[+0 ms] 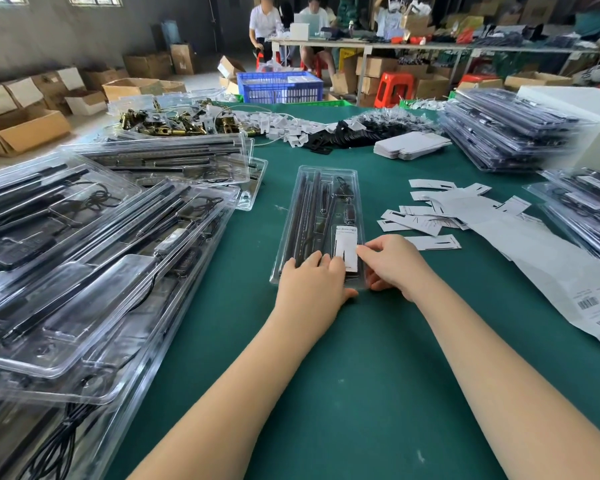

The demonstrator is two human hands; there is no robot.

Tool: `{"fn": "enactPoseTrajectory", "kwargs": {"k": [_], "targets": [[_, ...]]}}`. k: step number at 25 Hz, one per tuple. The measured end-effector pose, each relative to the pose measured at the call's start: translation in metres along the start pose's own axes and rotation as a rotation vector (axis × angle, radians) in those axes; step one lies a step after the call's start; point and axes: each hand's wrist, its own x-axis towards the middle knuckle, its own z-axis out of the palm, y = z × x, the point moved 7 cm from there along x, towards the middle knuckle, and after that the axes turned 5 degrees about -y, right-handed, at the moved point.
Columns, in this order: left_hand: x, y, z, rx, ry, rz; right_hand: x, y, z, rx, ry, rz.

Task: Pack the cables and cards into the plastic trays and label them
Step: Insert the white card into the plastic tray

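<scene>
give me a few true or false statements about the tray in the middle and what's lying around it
1. Both hands touch the near end of the centre tray. True.
2. A white card lies inside that tray. True.
3. The table cover is red. False: it is green.
4. Loose white cards lie left of the tray. False: they lie to its right.
5. The left hand holds a barcode label. False: it rests on the tray.

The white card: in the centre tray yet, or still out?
In. The white card lies inside the tray at its near end, beside the black strips, left hand pressing beside it.
</scene>
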Motion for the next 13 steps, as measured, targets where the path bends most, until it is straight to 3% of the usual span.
{"fn": "enactPoseTrajectory", "kwargs": {"k": [2, 4, 9, 13], "targets": [[-0.003, 0.007, 0.006, -0.031, 0.007, -0.032, -0.005, -0.011, 0.005, -0.252, -0.028, 0.001], [-0.008, 0.010, 0.008, -0.136, 0.022, -0.067, -0.008, -0.013, 0.009, -0.312, -0.099, 0.036], [-0.007, -0.001, 0.004, -0.460, 0.033, -0.078, -0.014, -0.001, 0.012, 0.329, -0.163, 0.132], [-0.003, -0.010, 0.006, -0.589, 0.001, -0.092, -0.013, 0.007, 0.020, 0.552, -0.166, 0.209]]}}
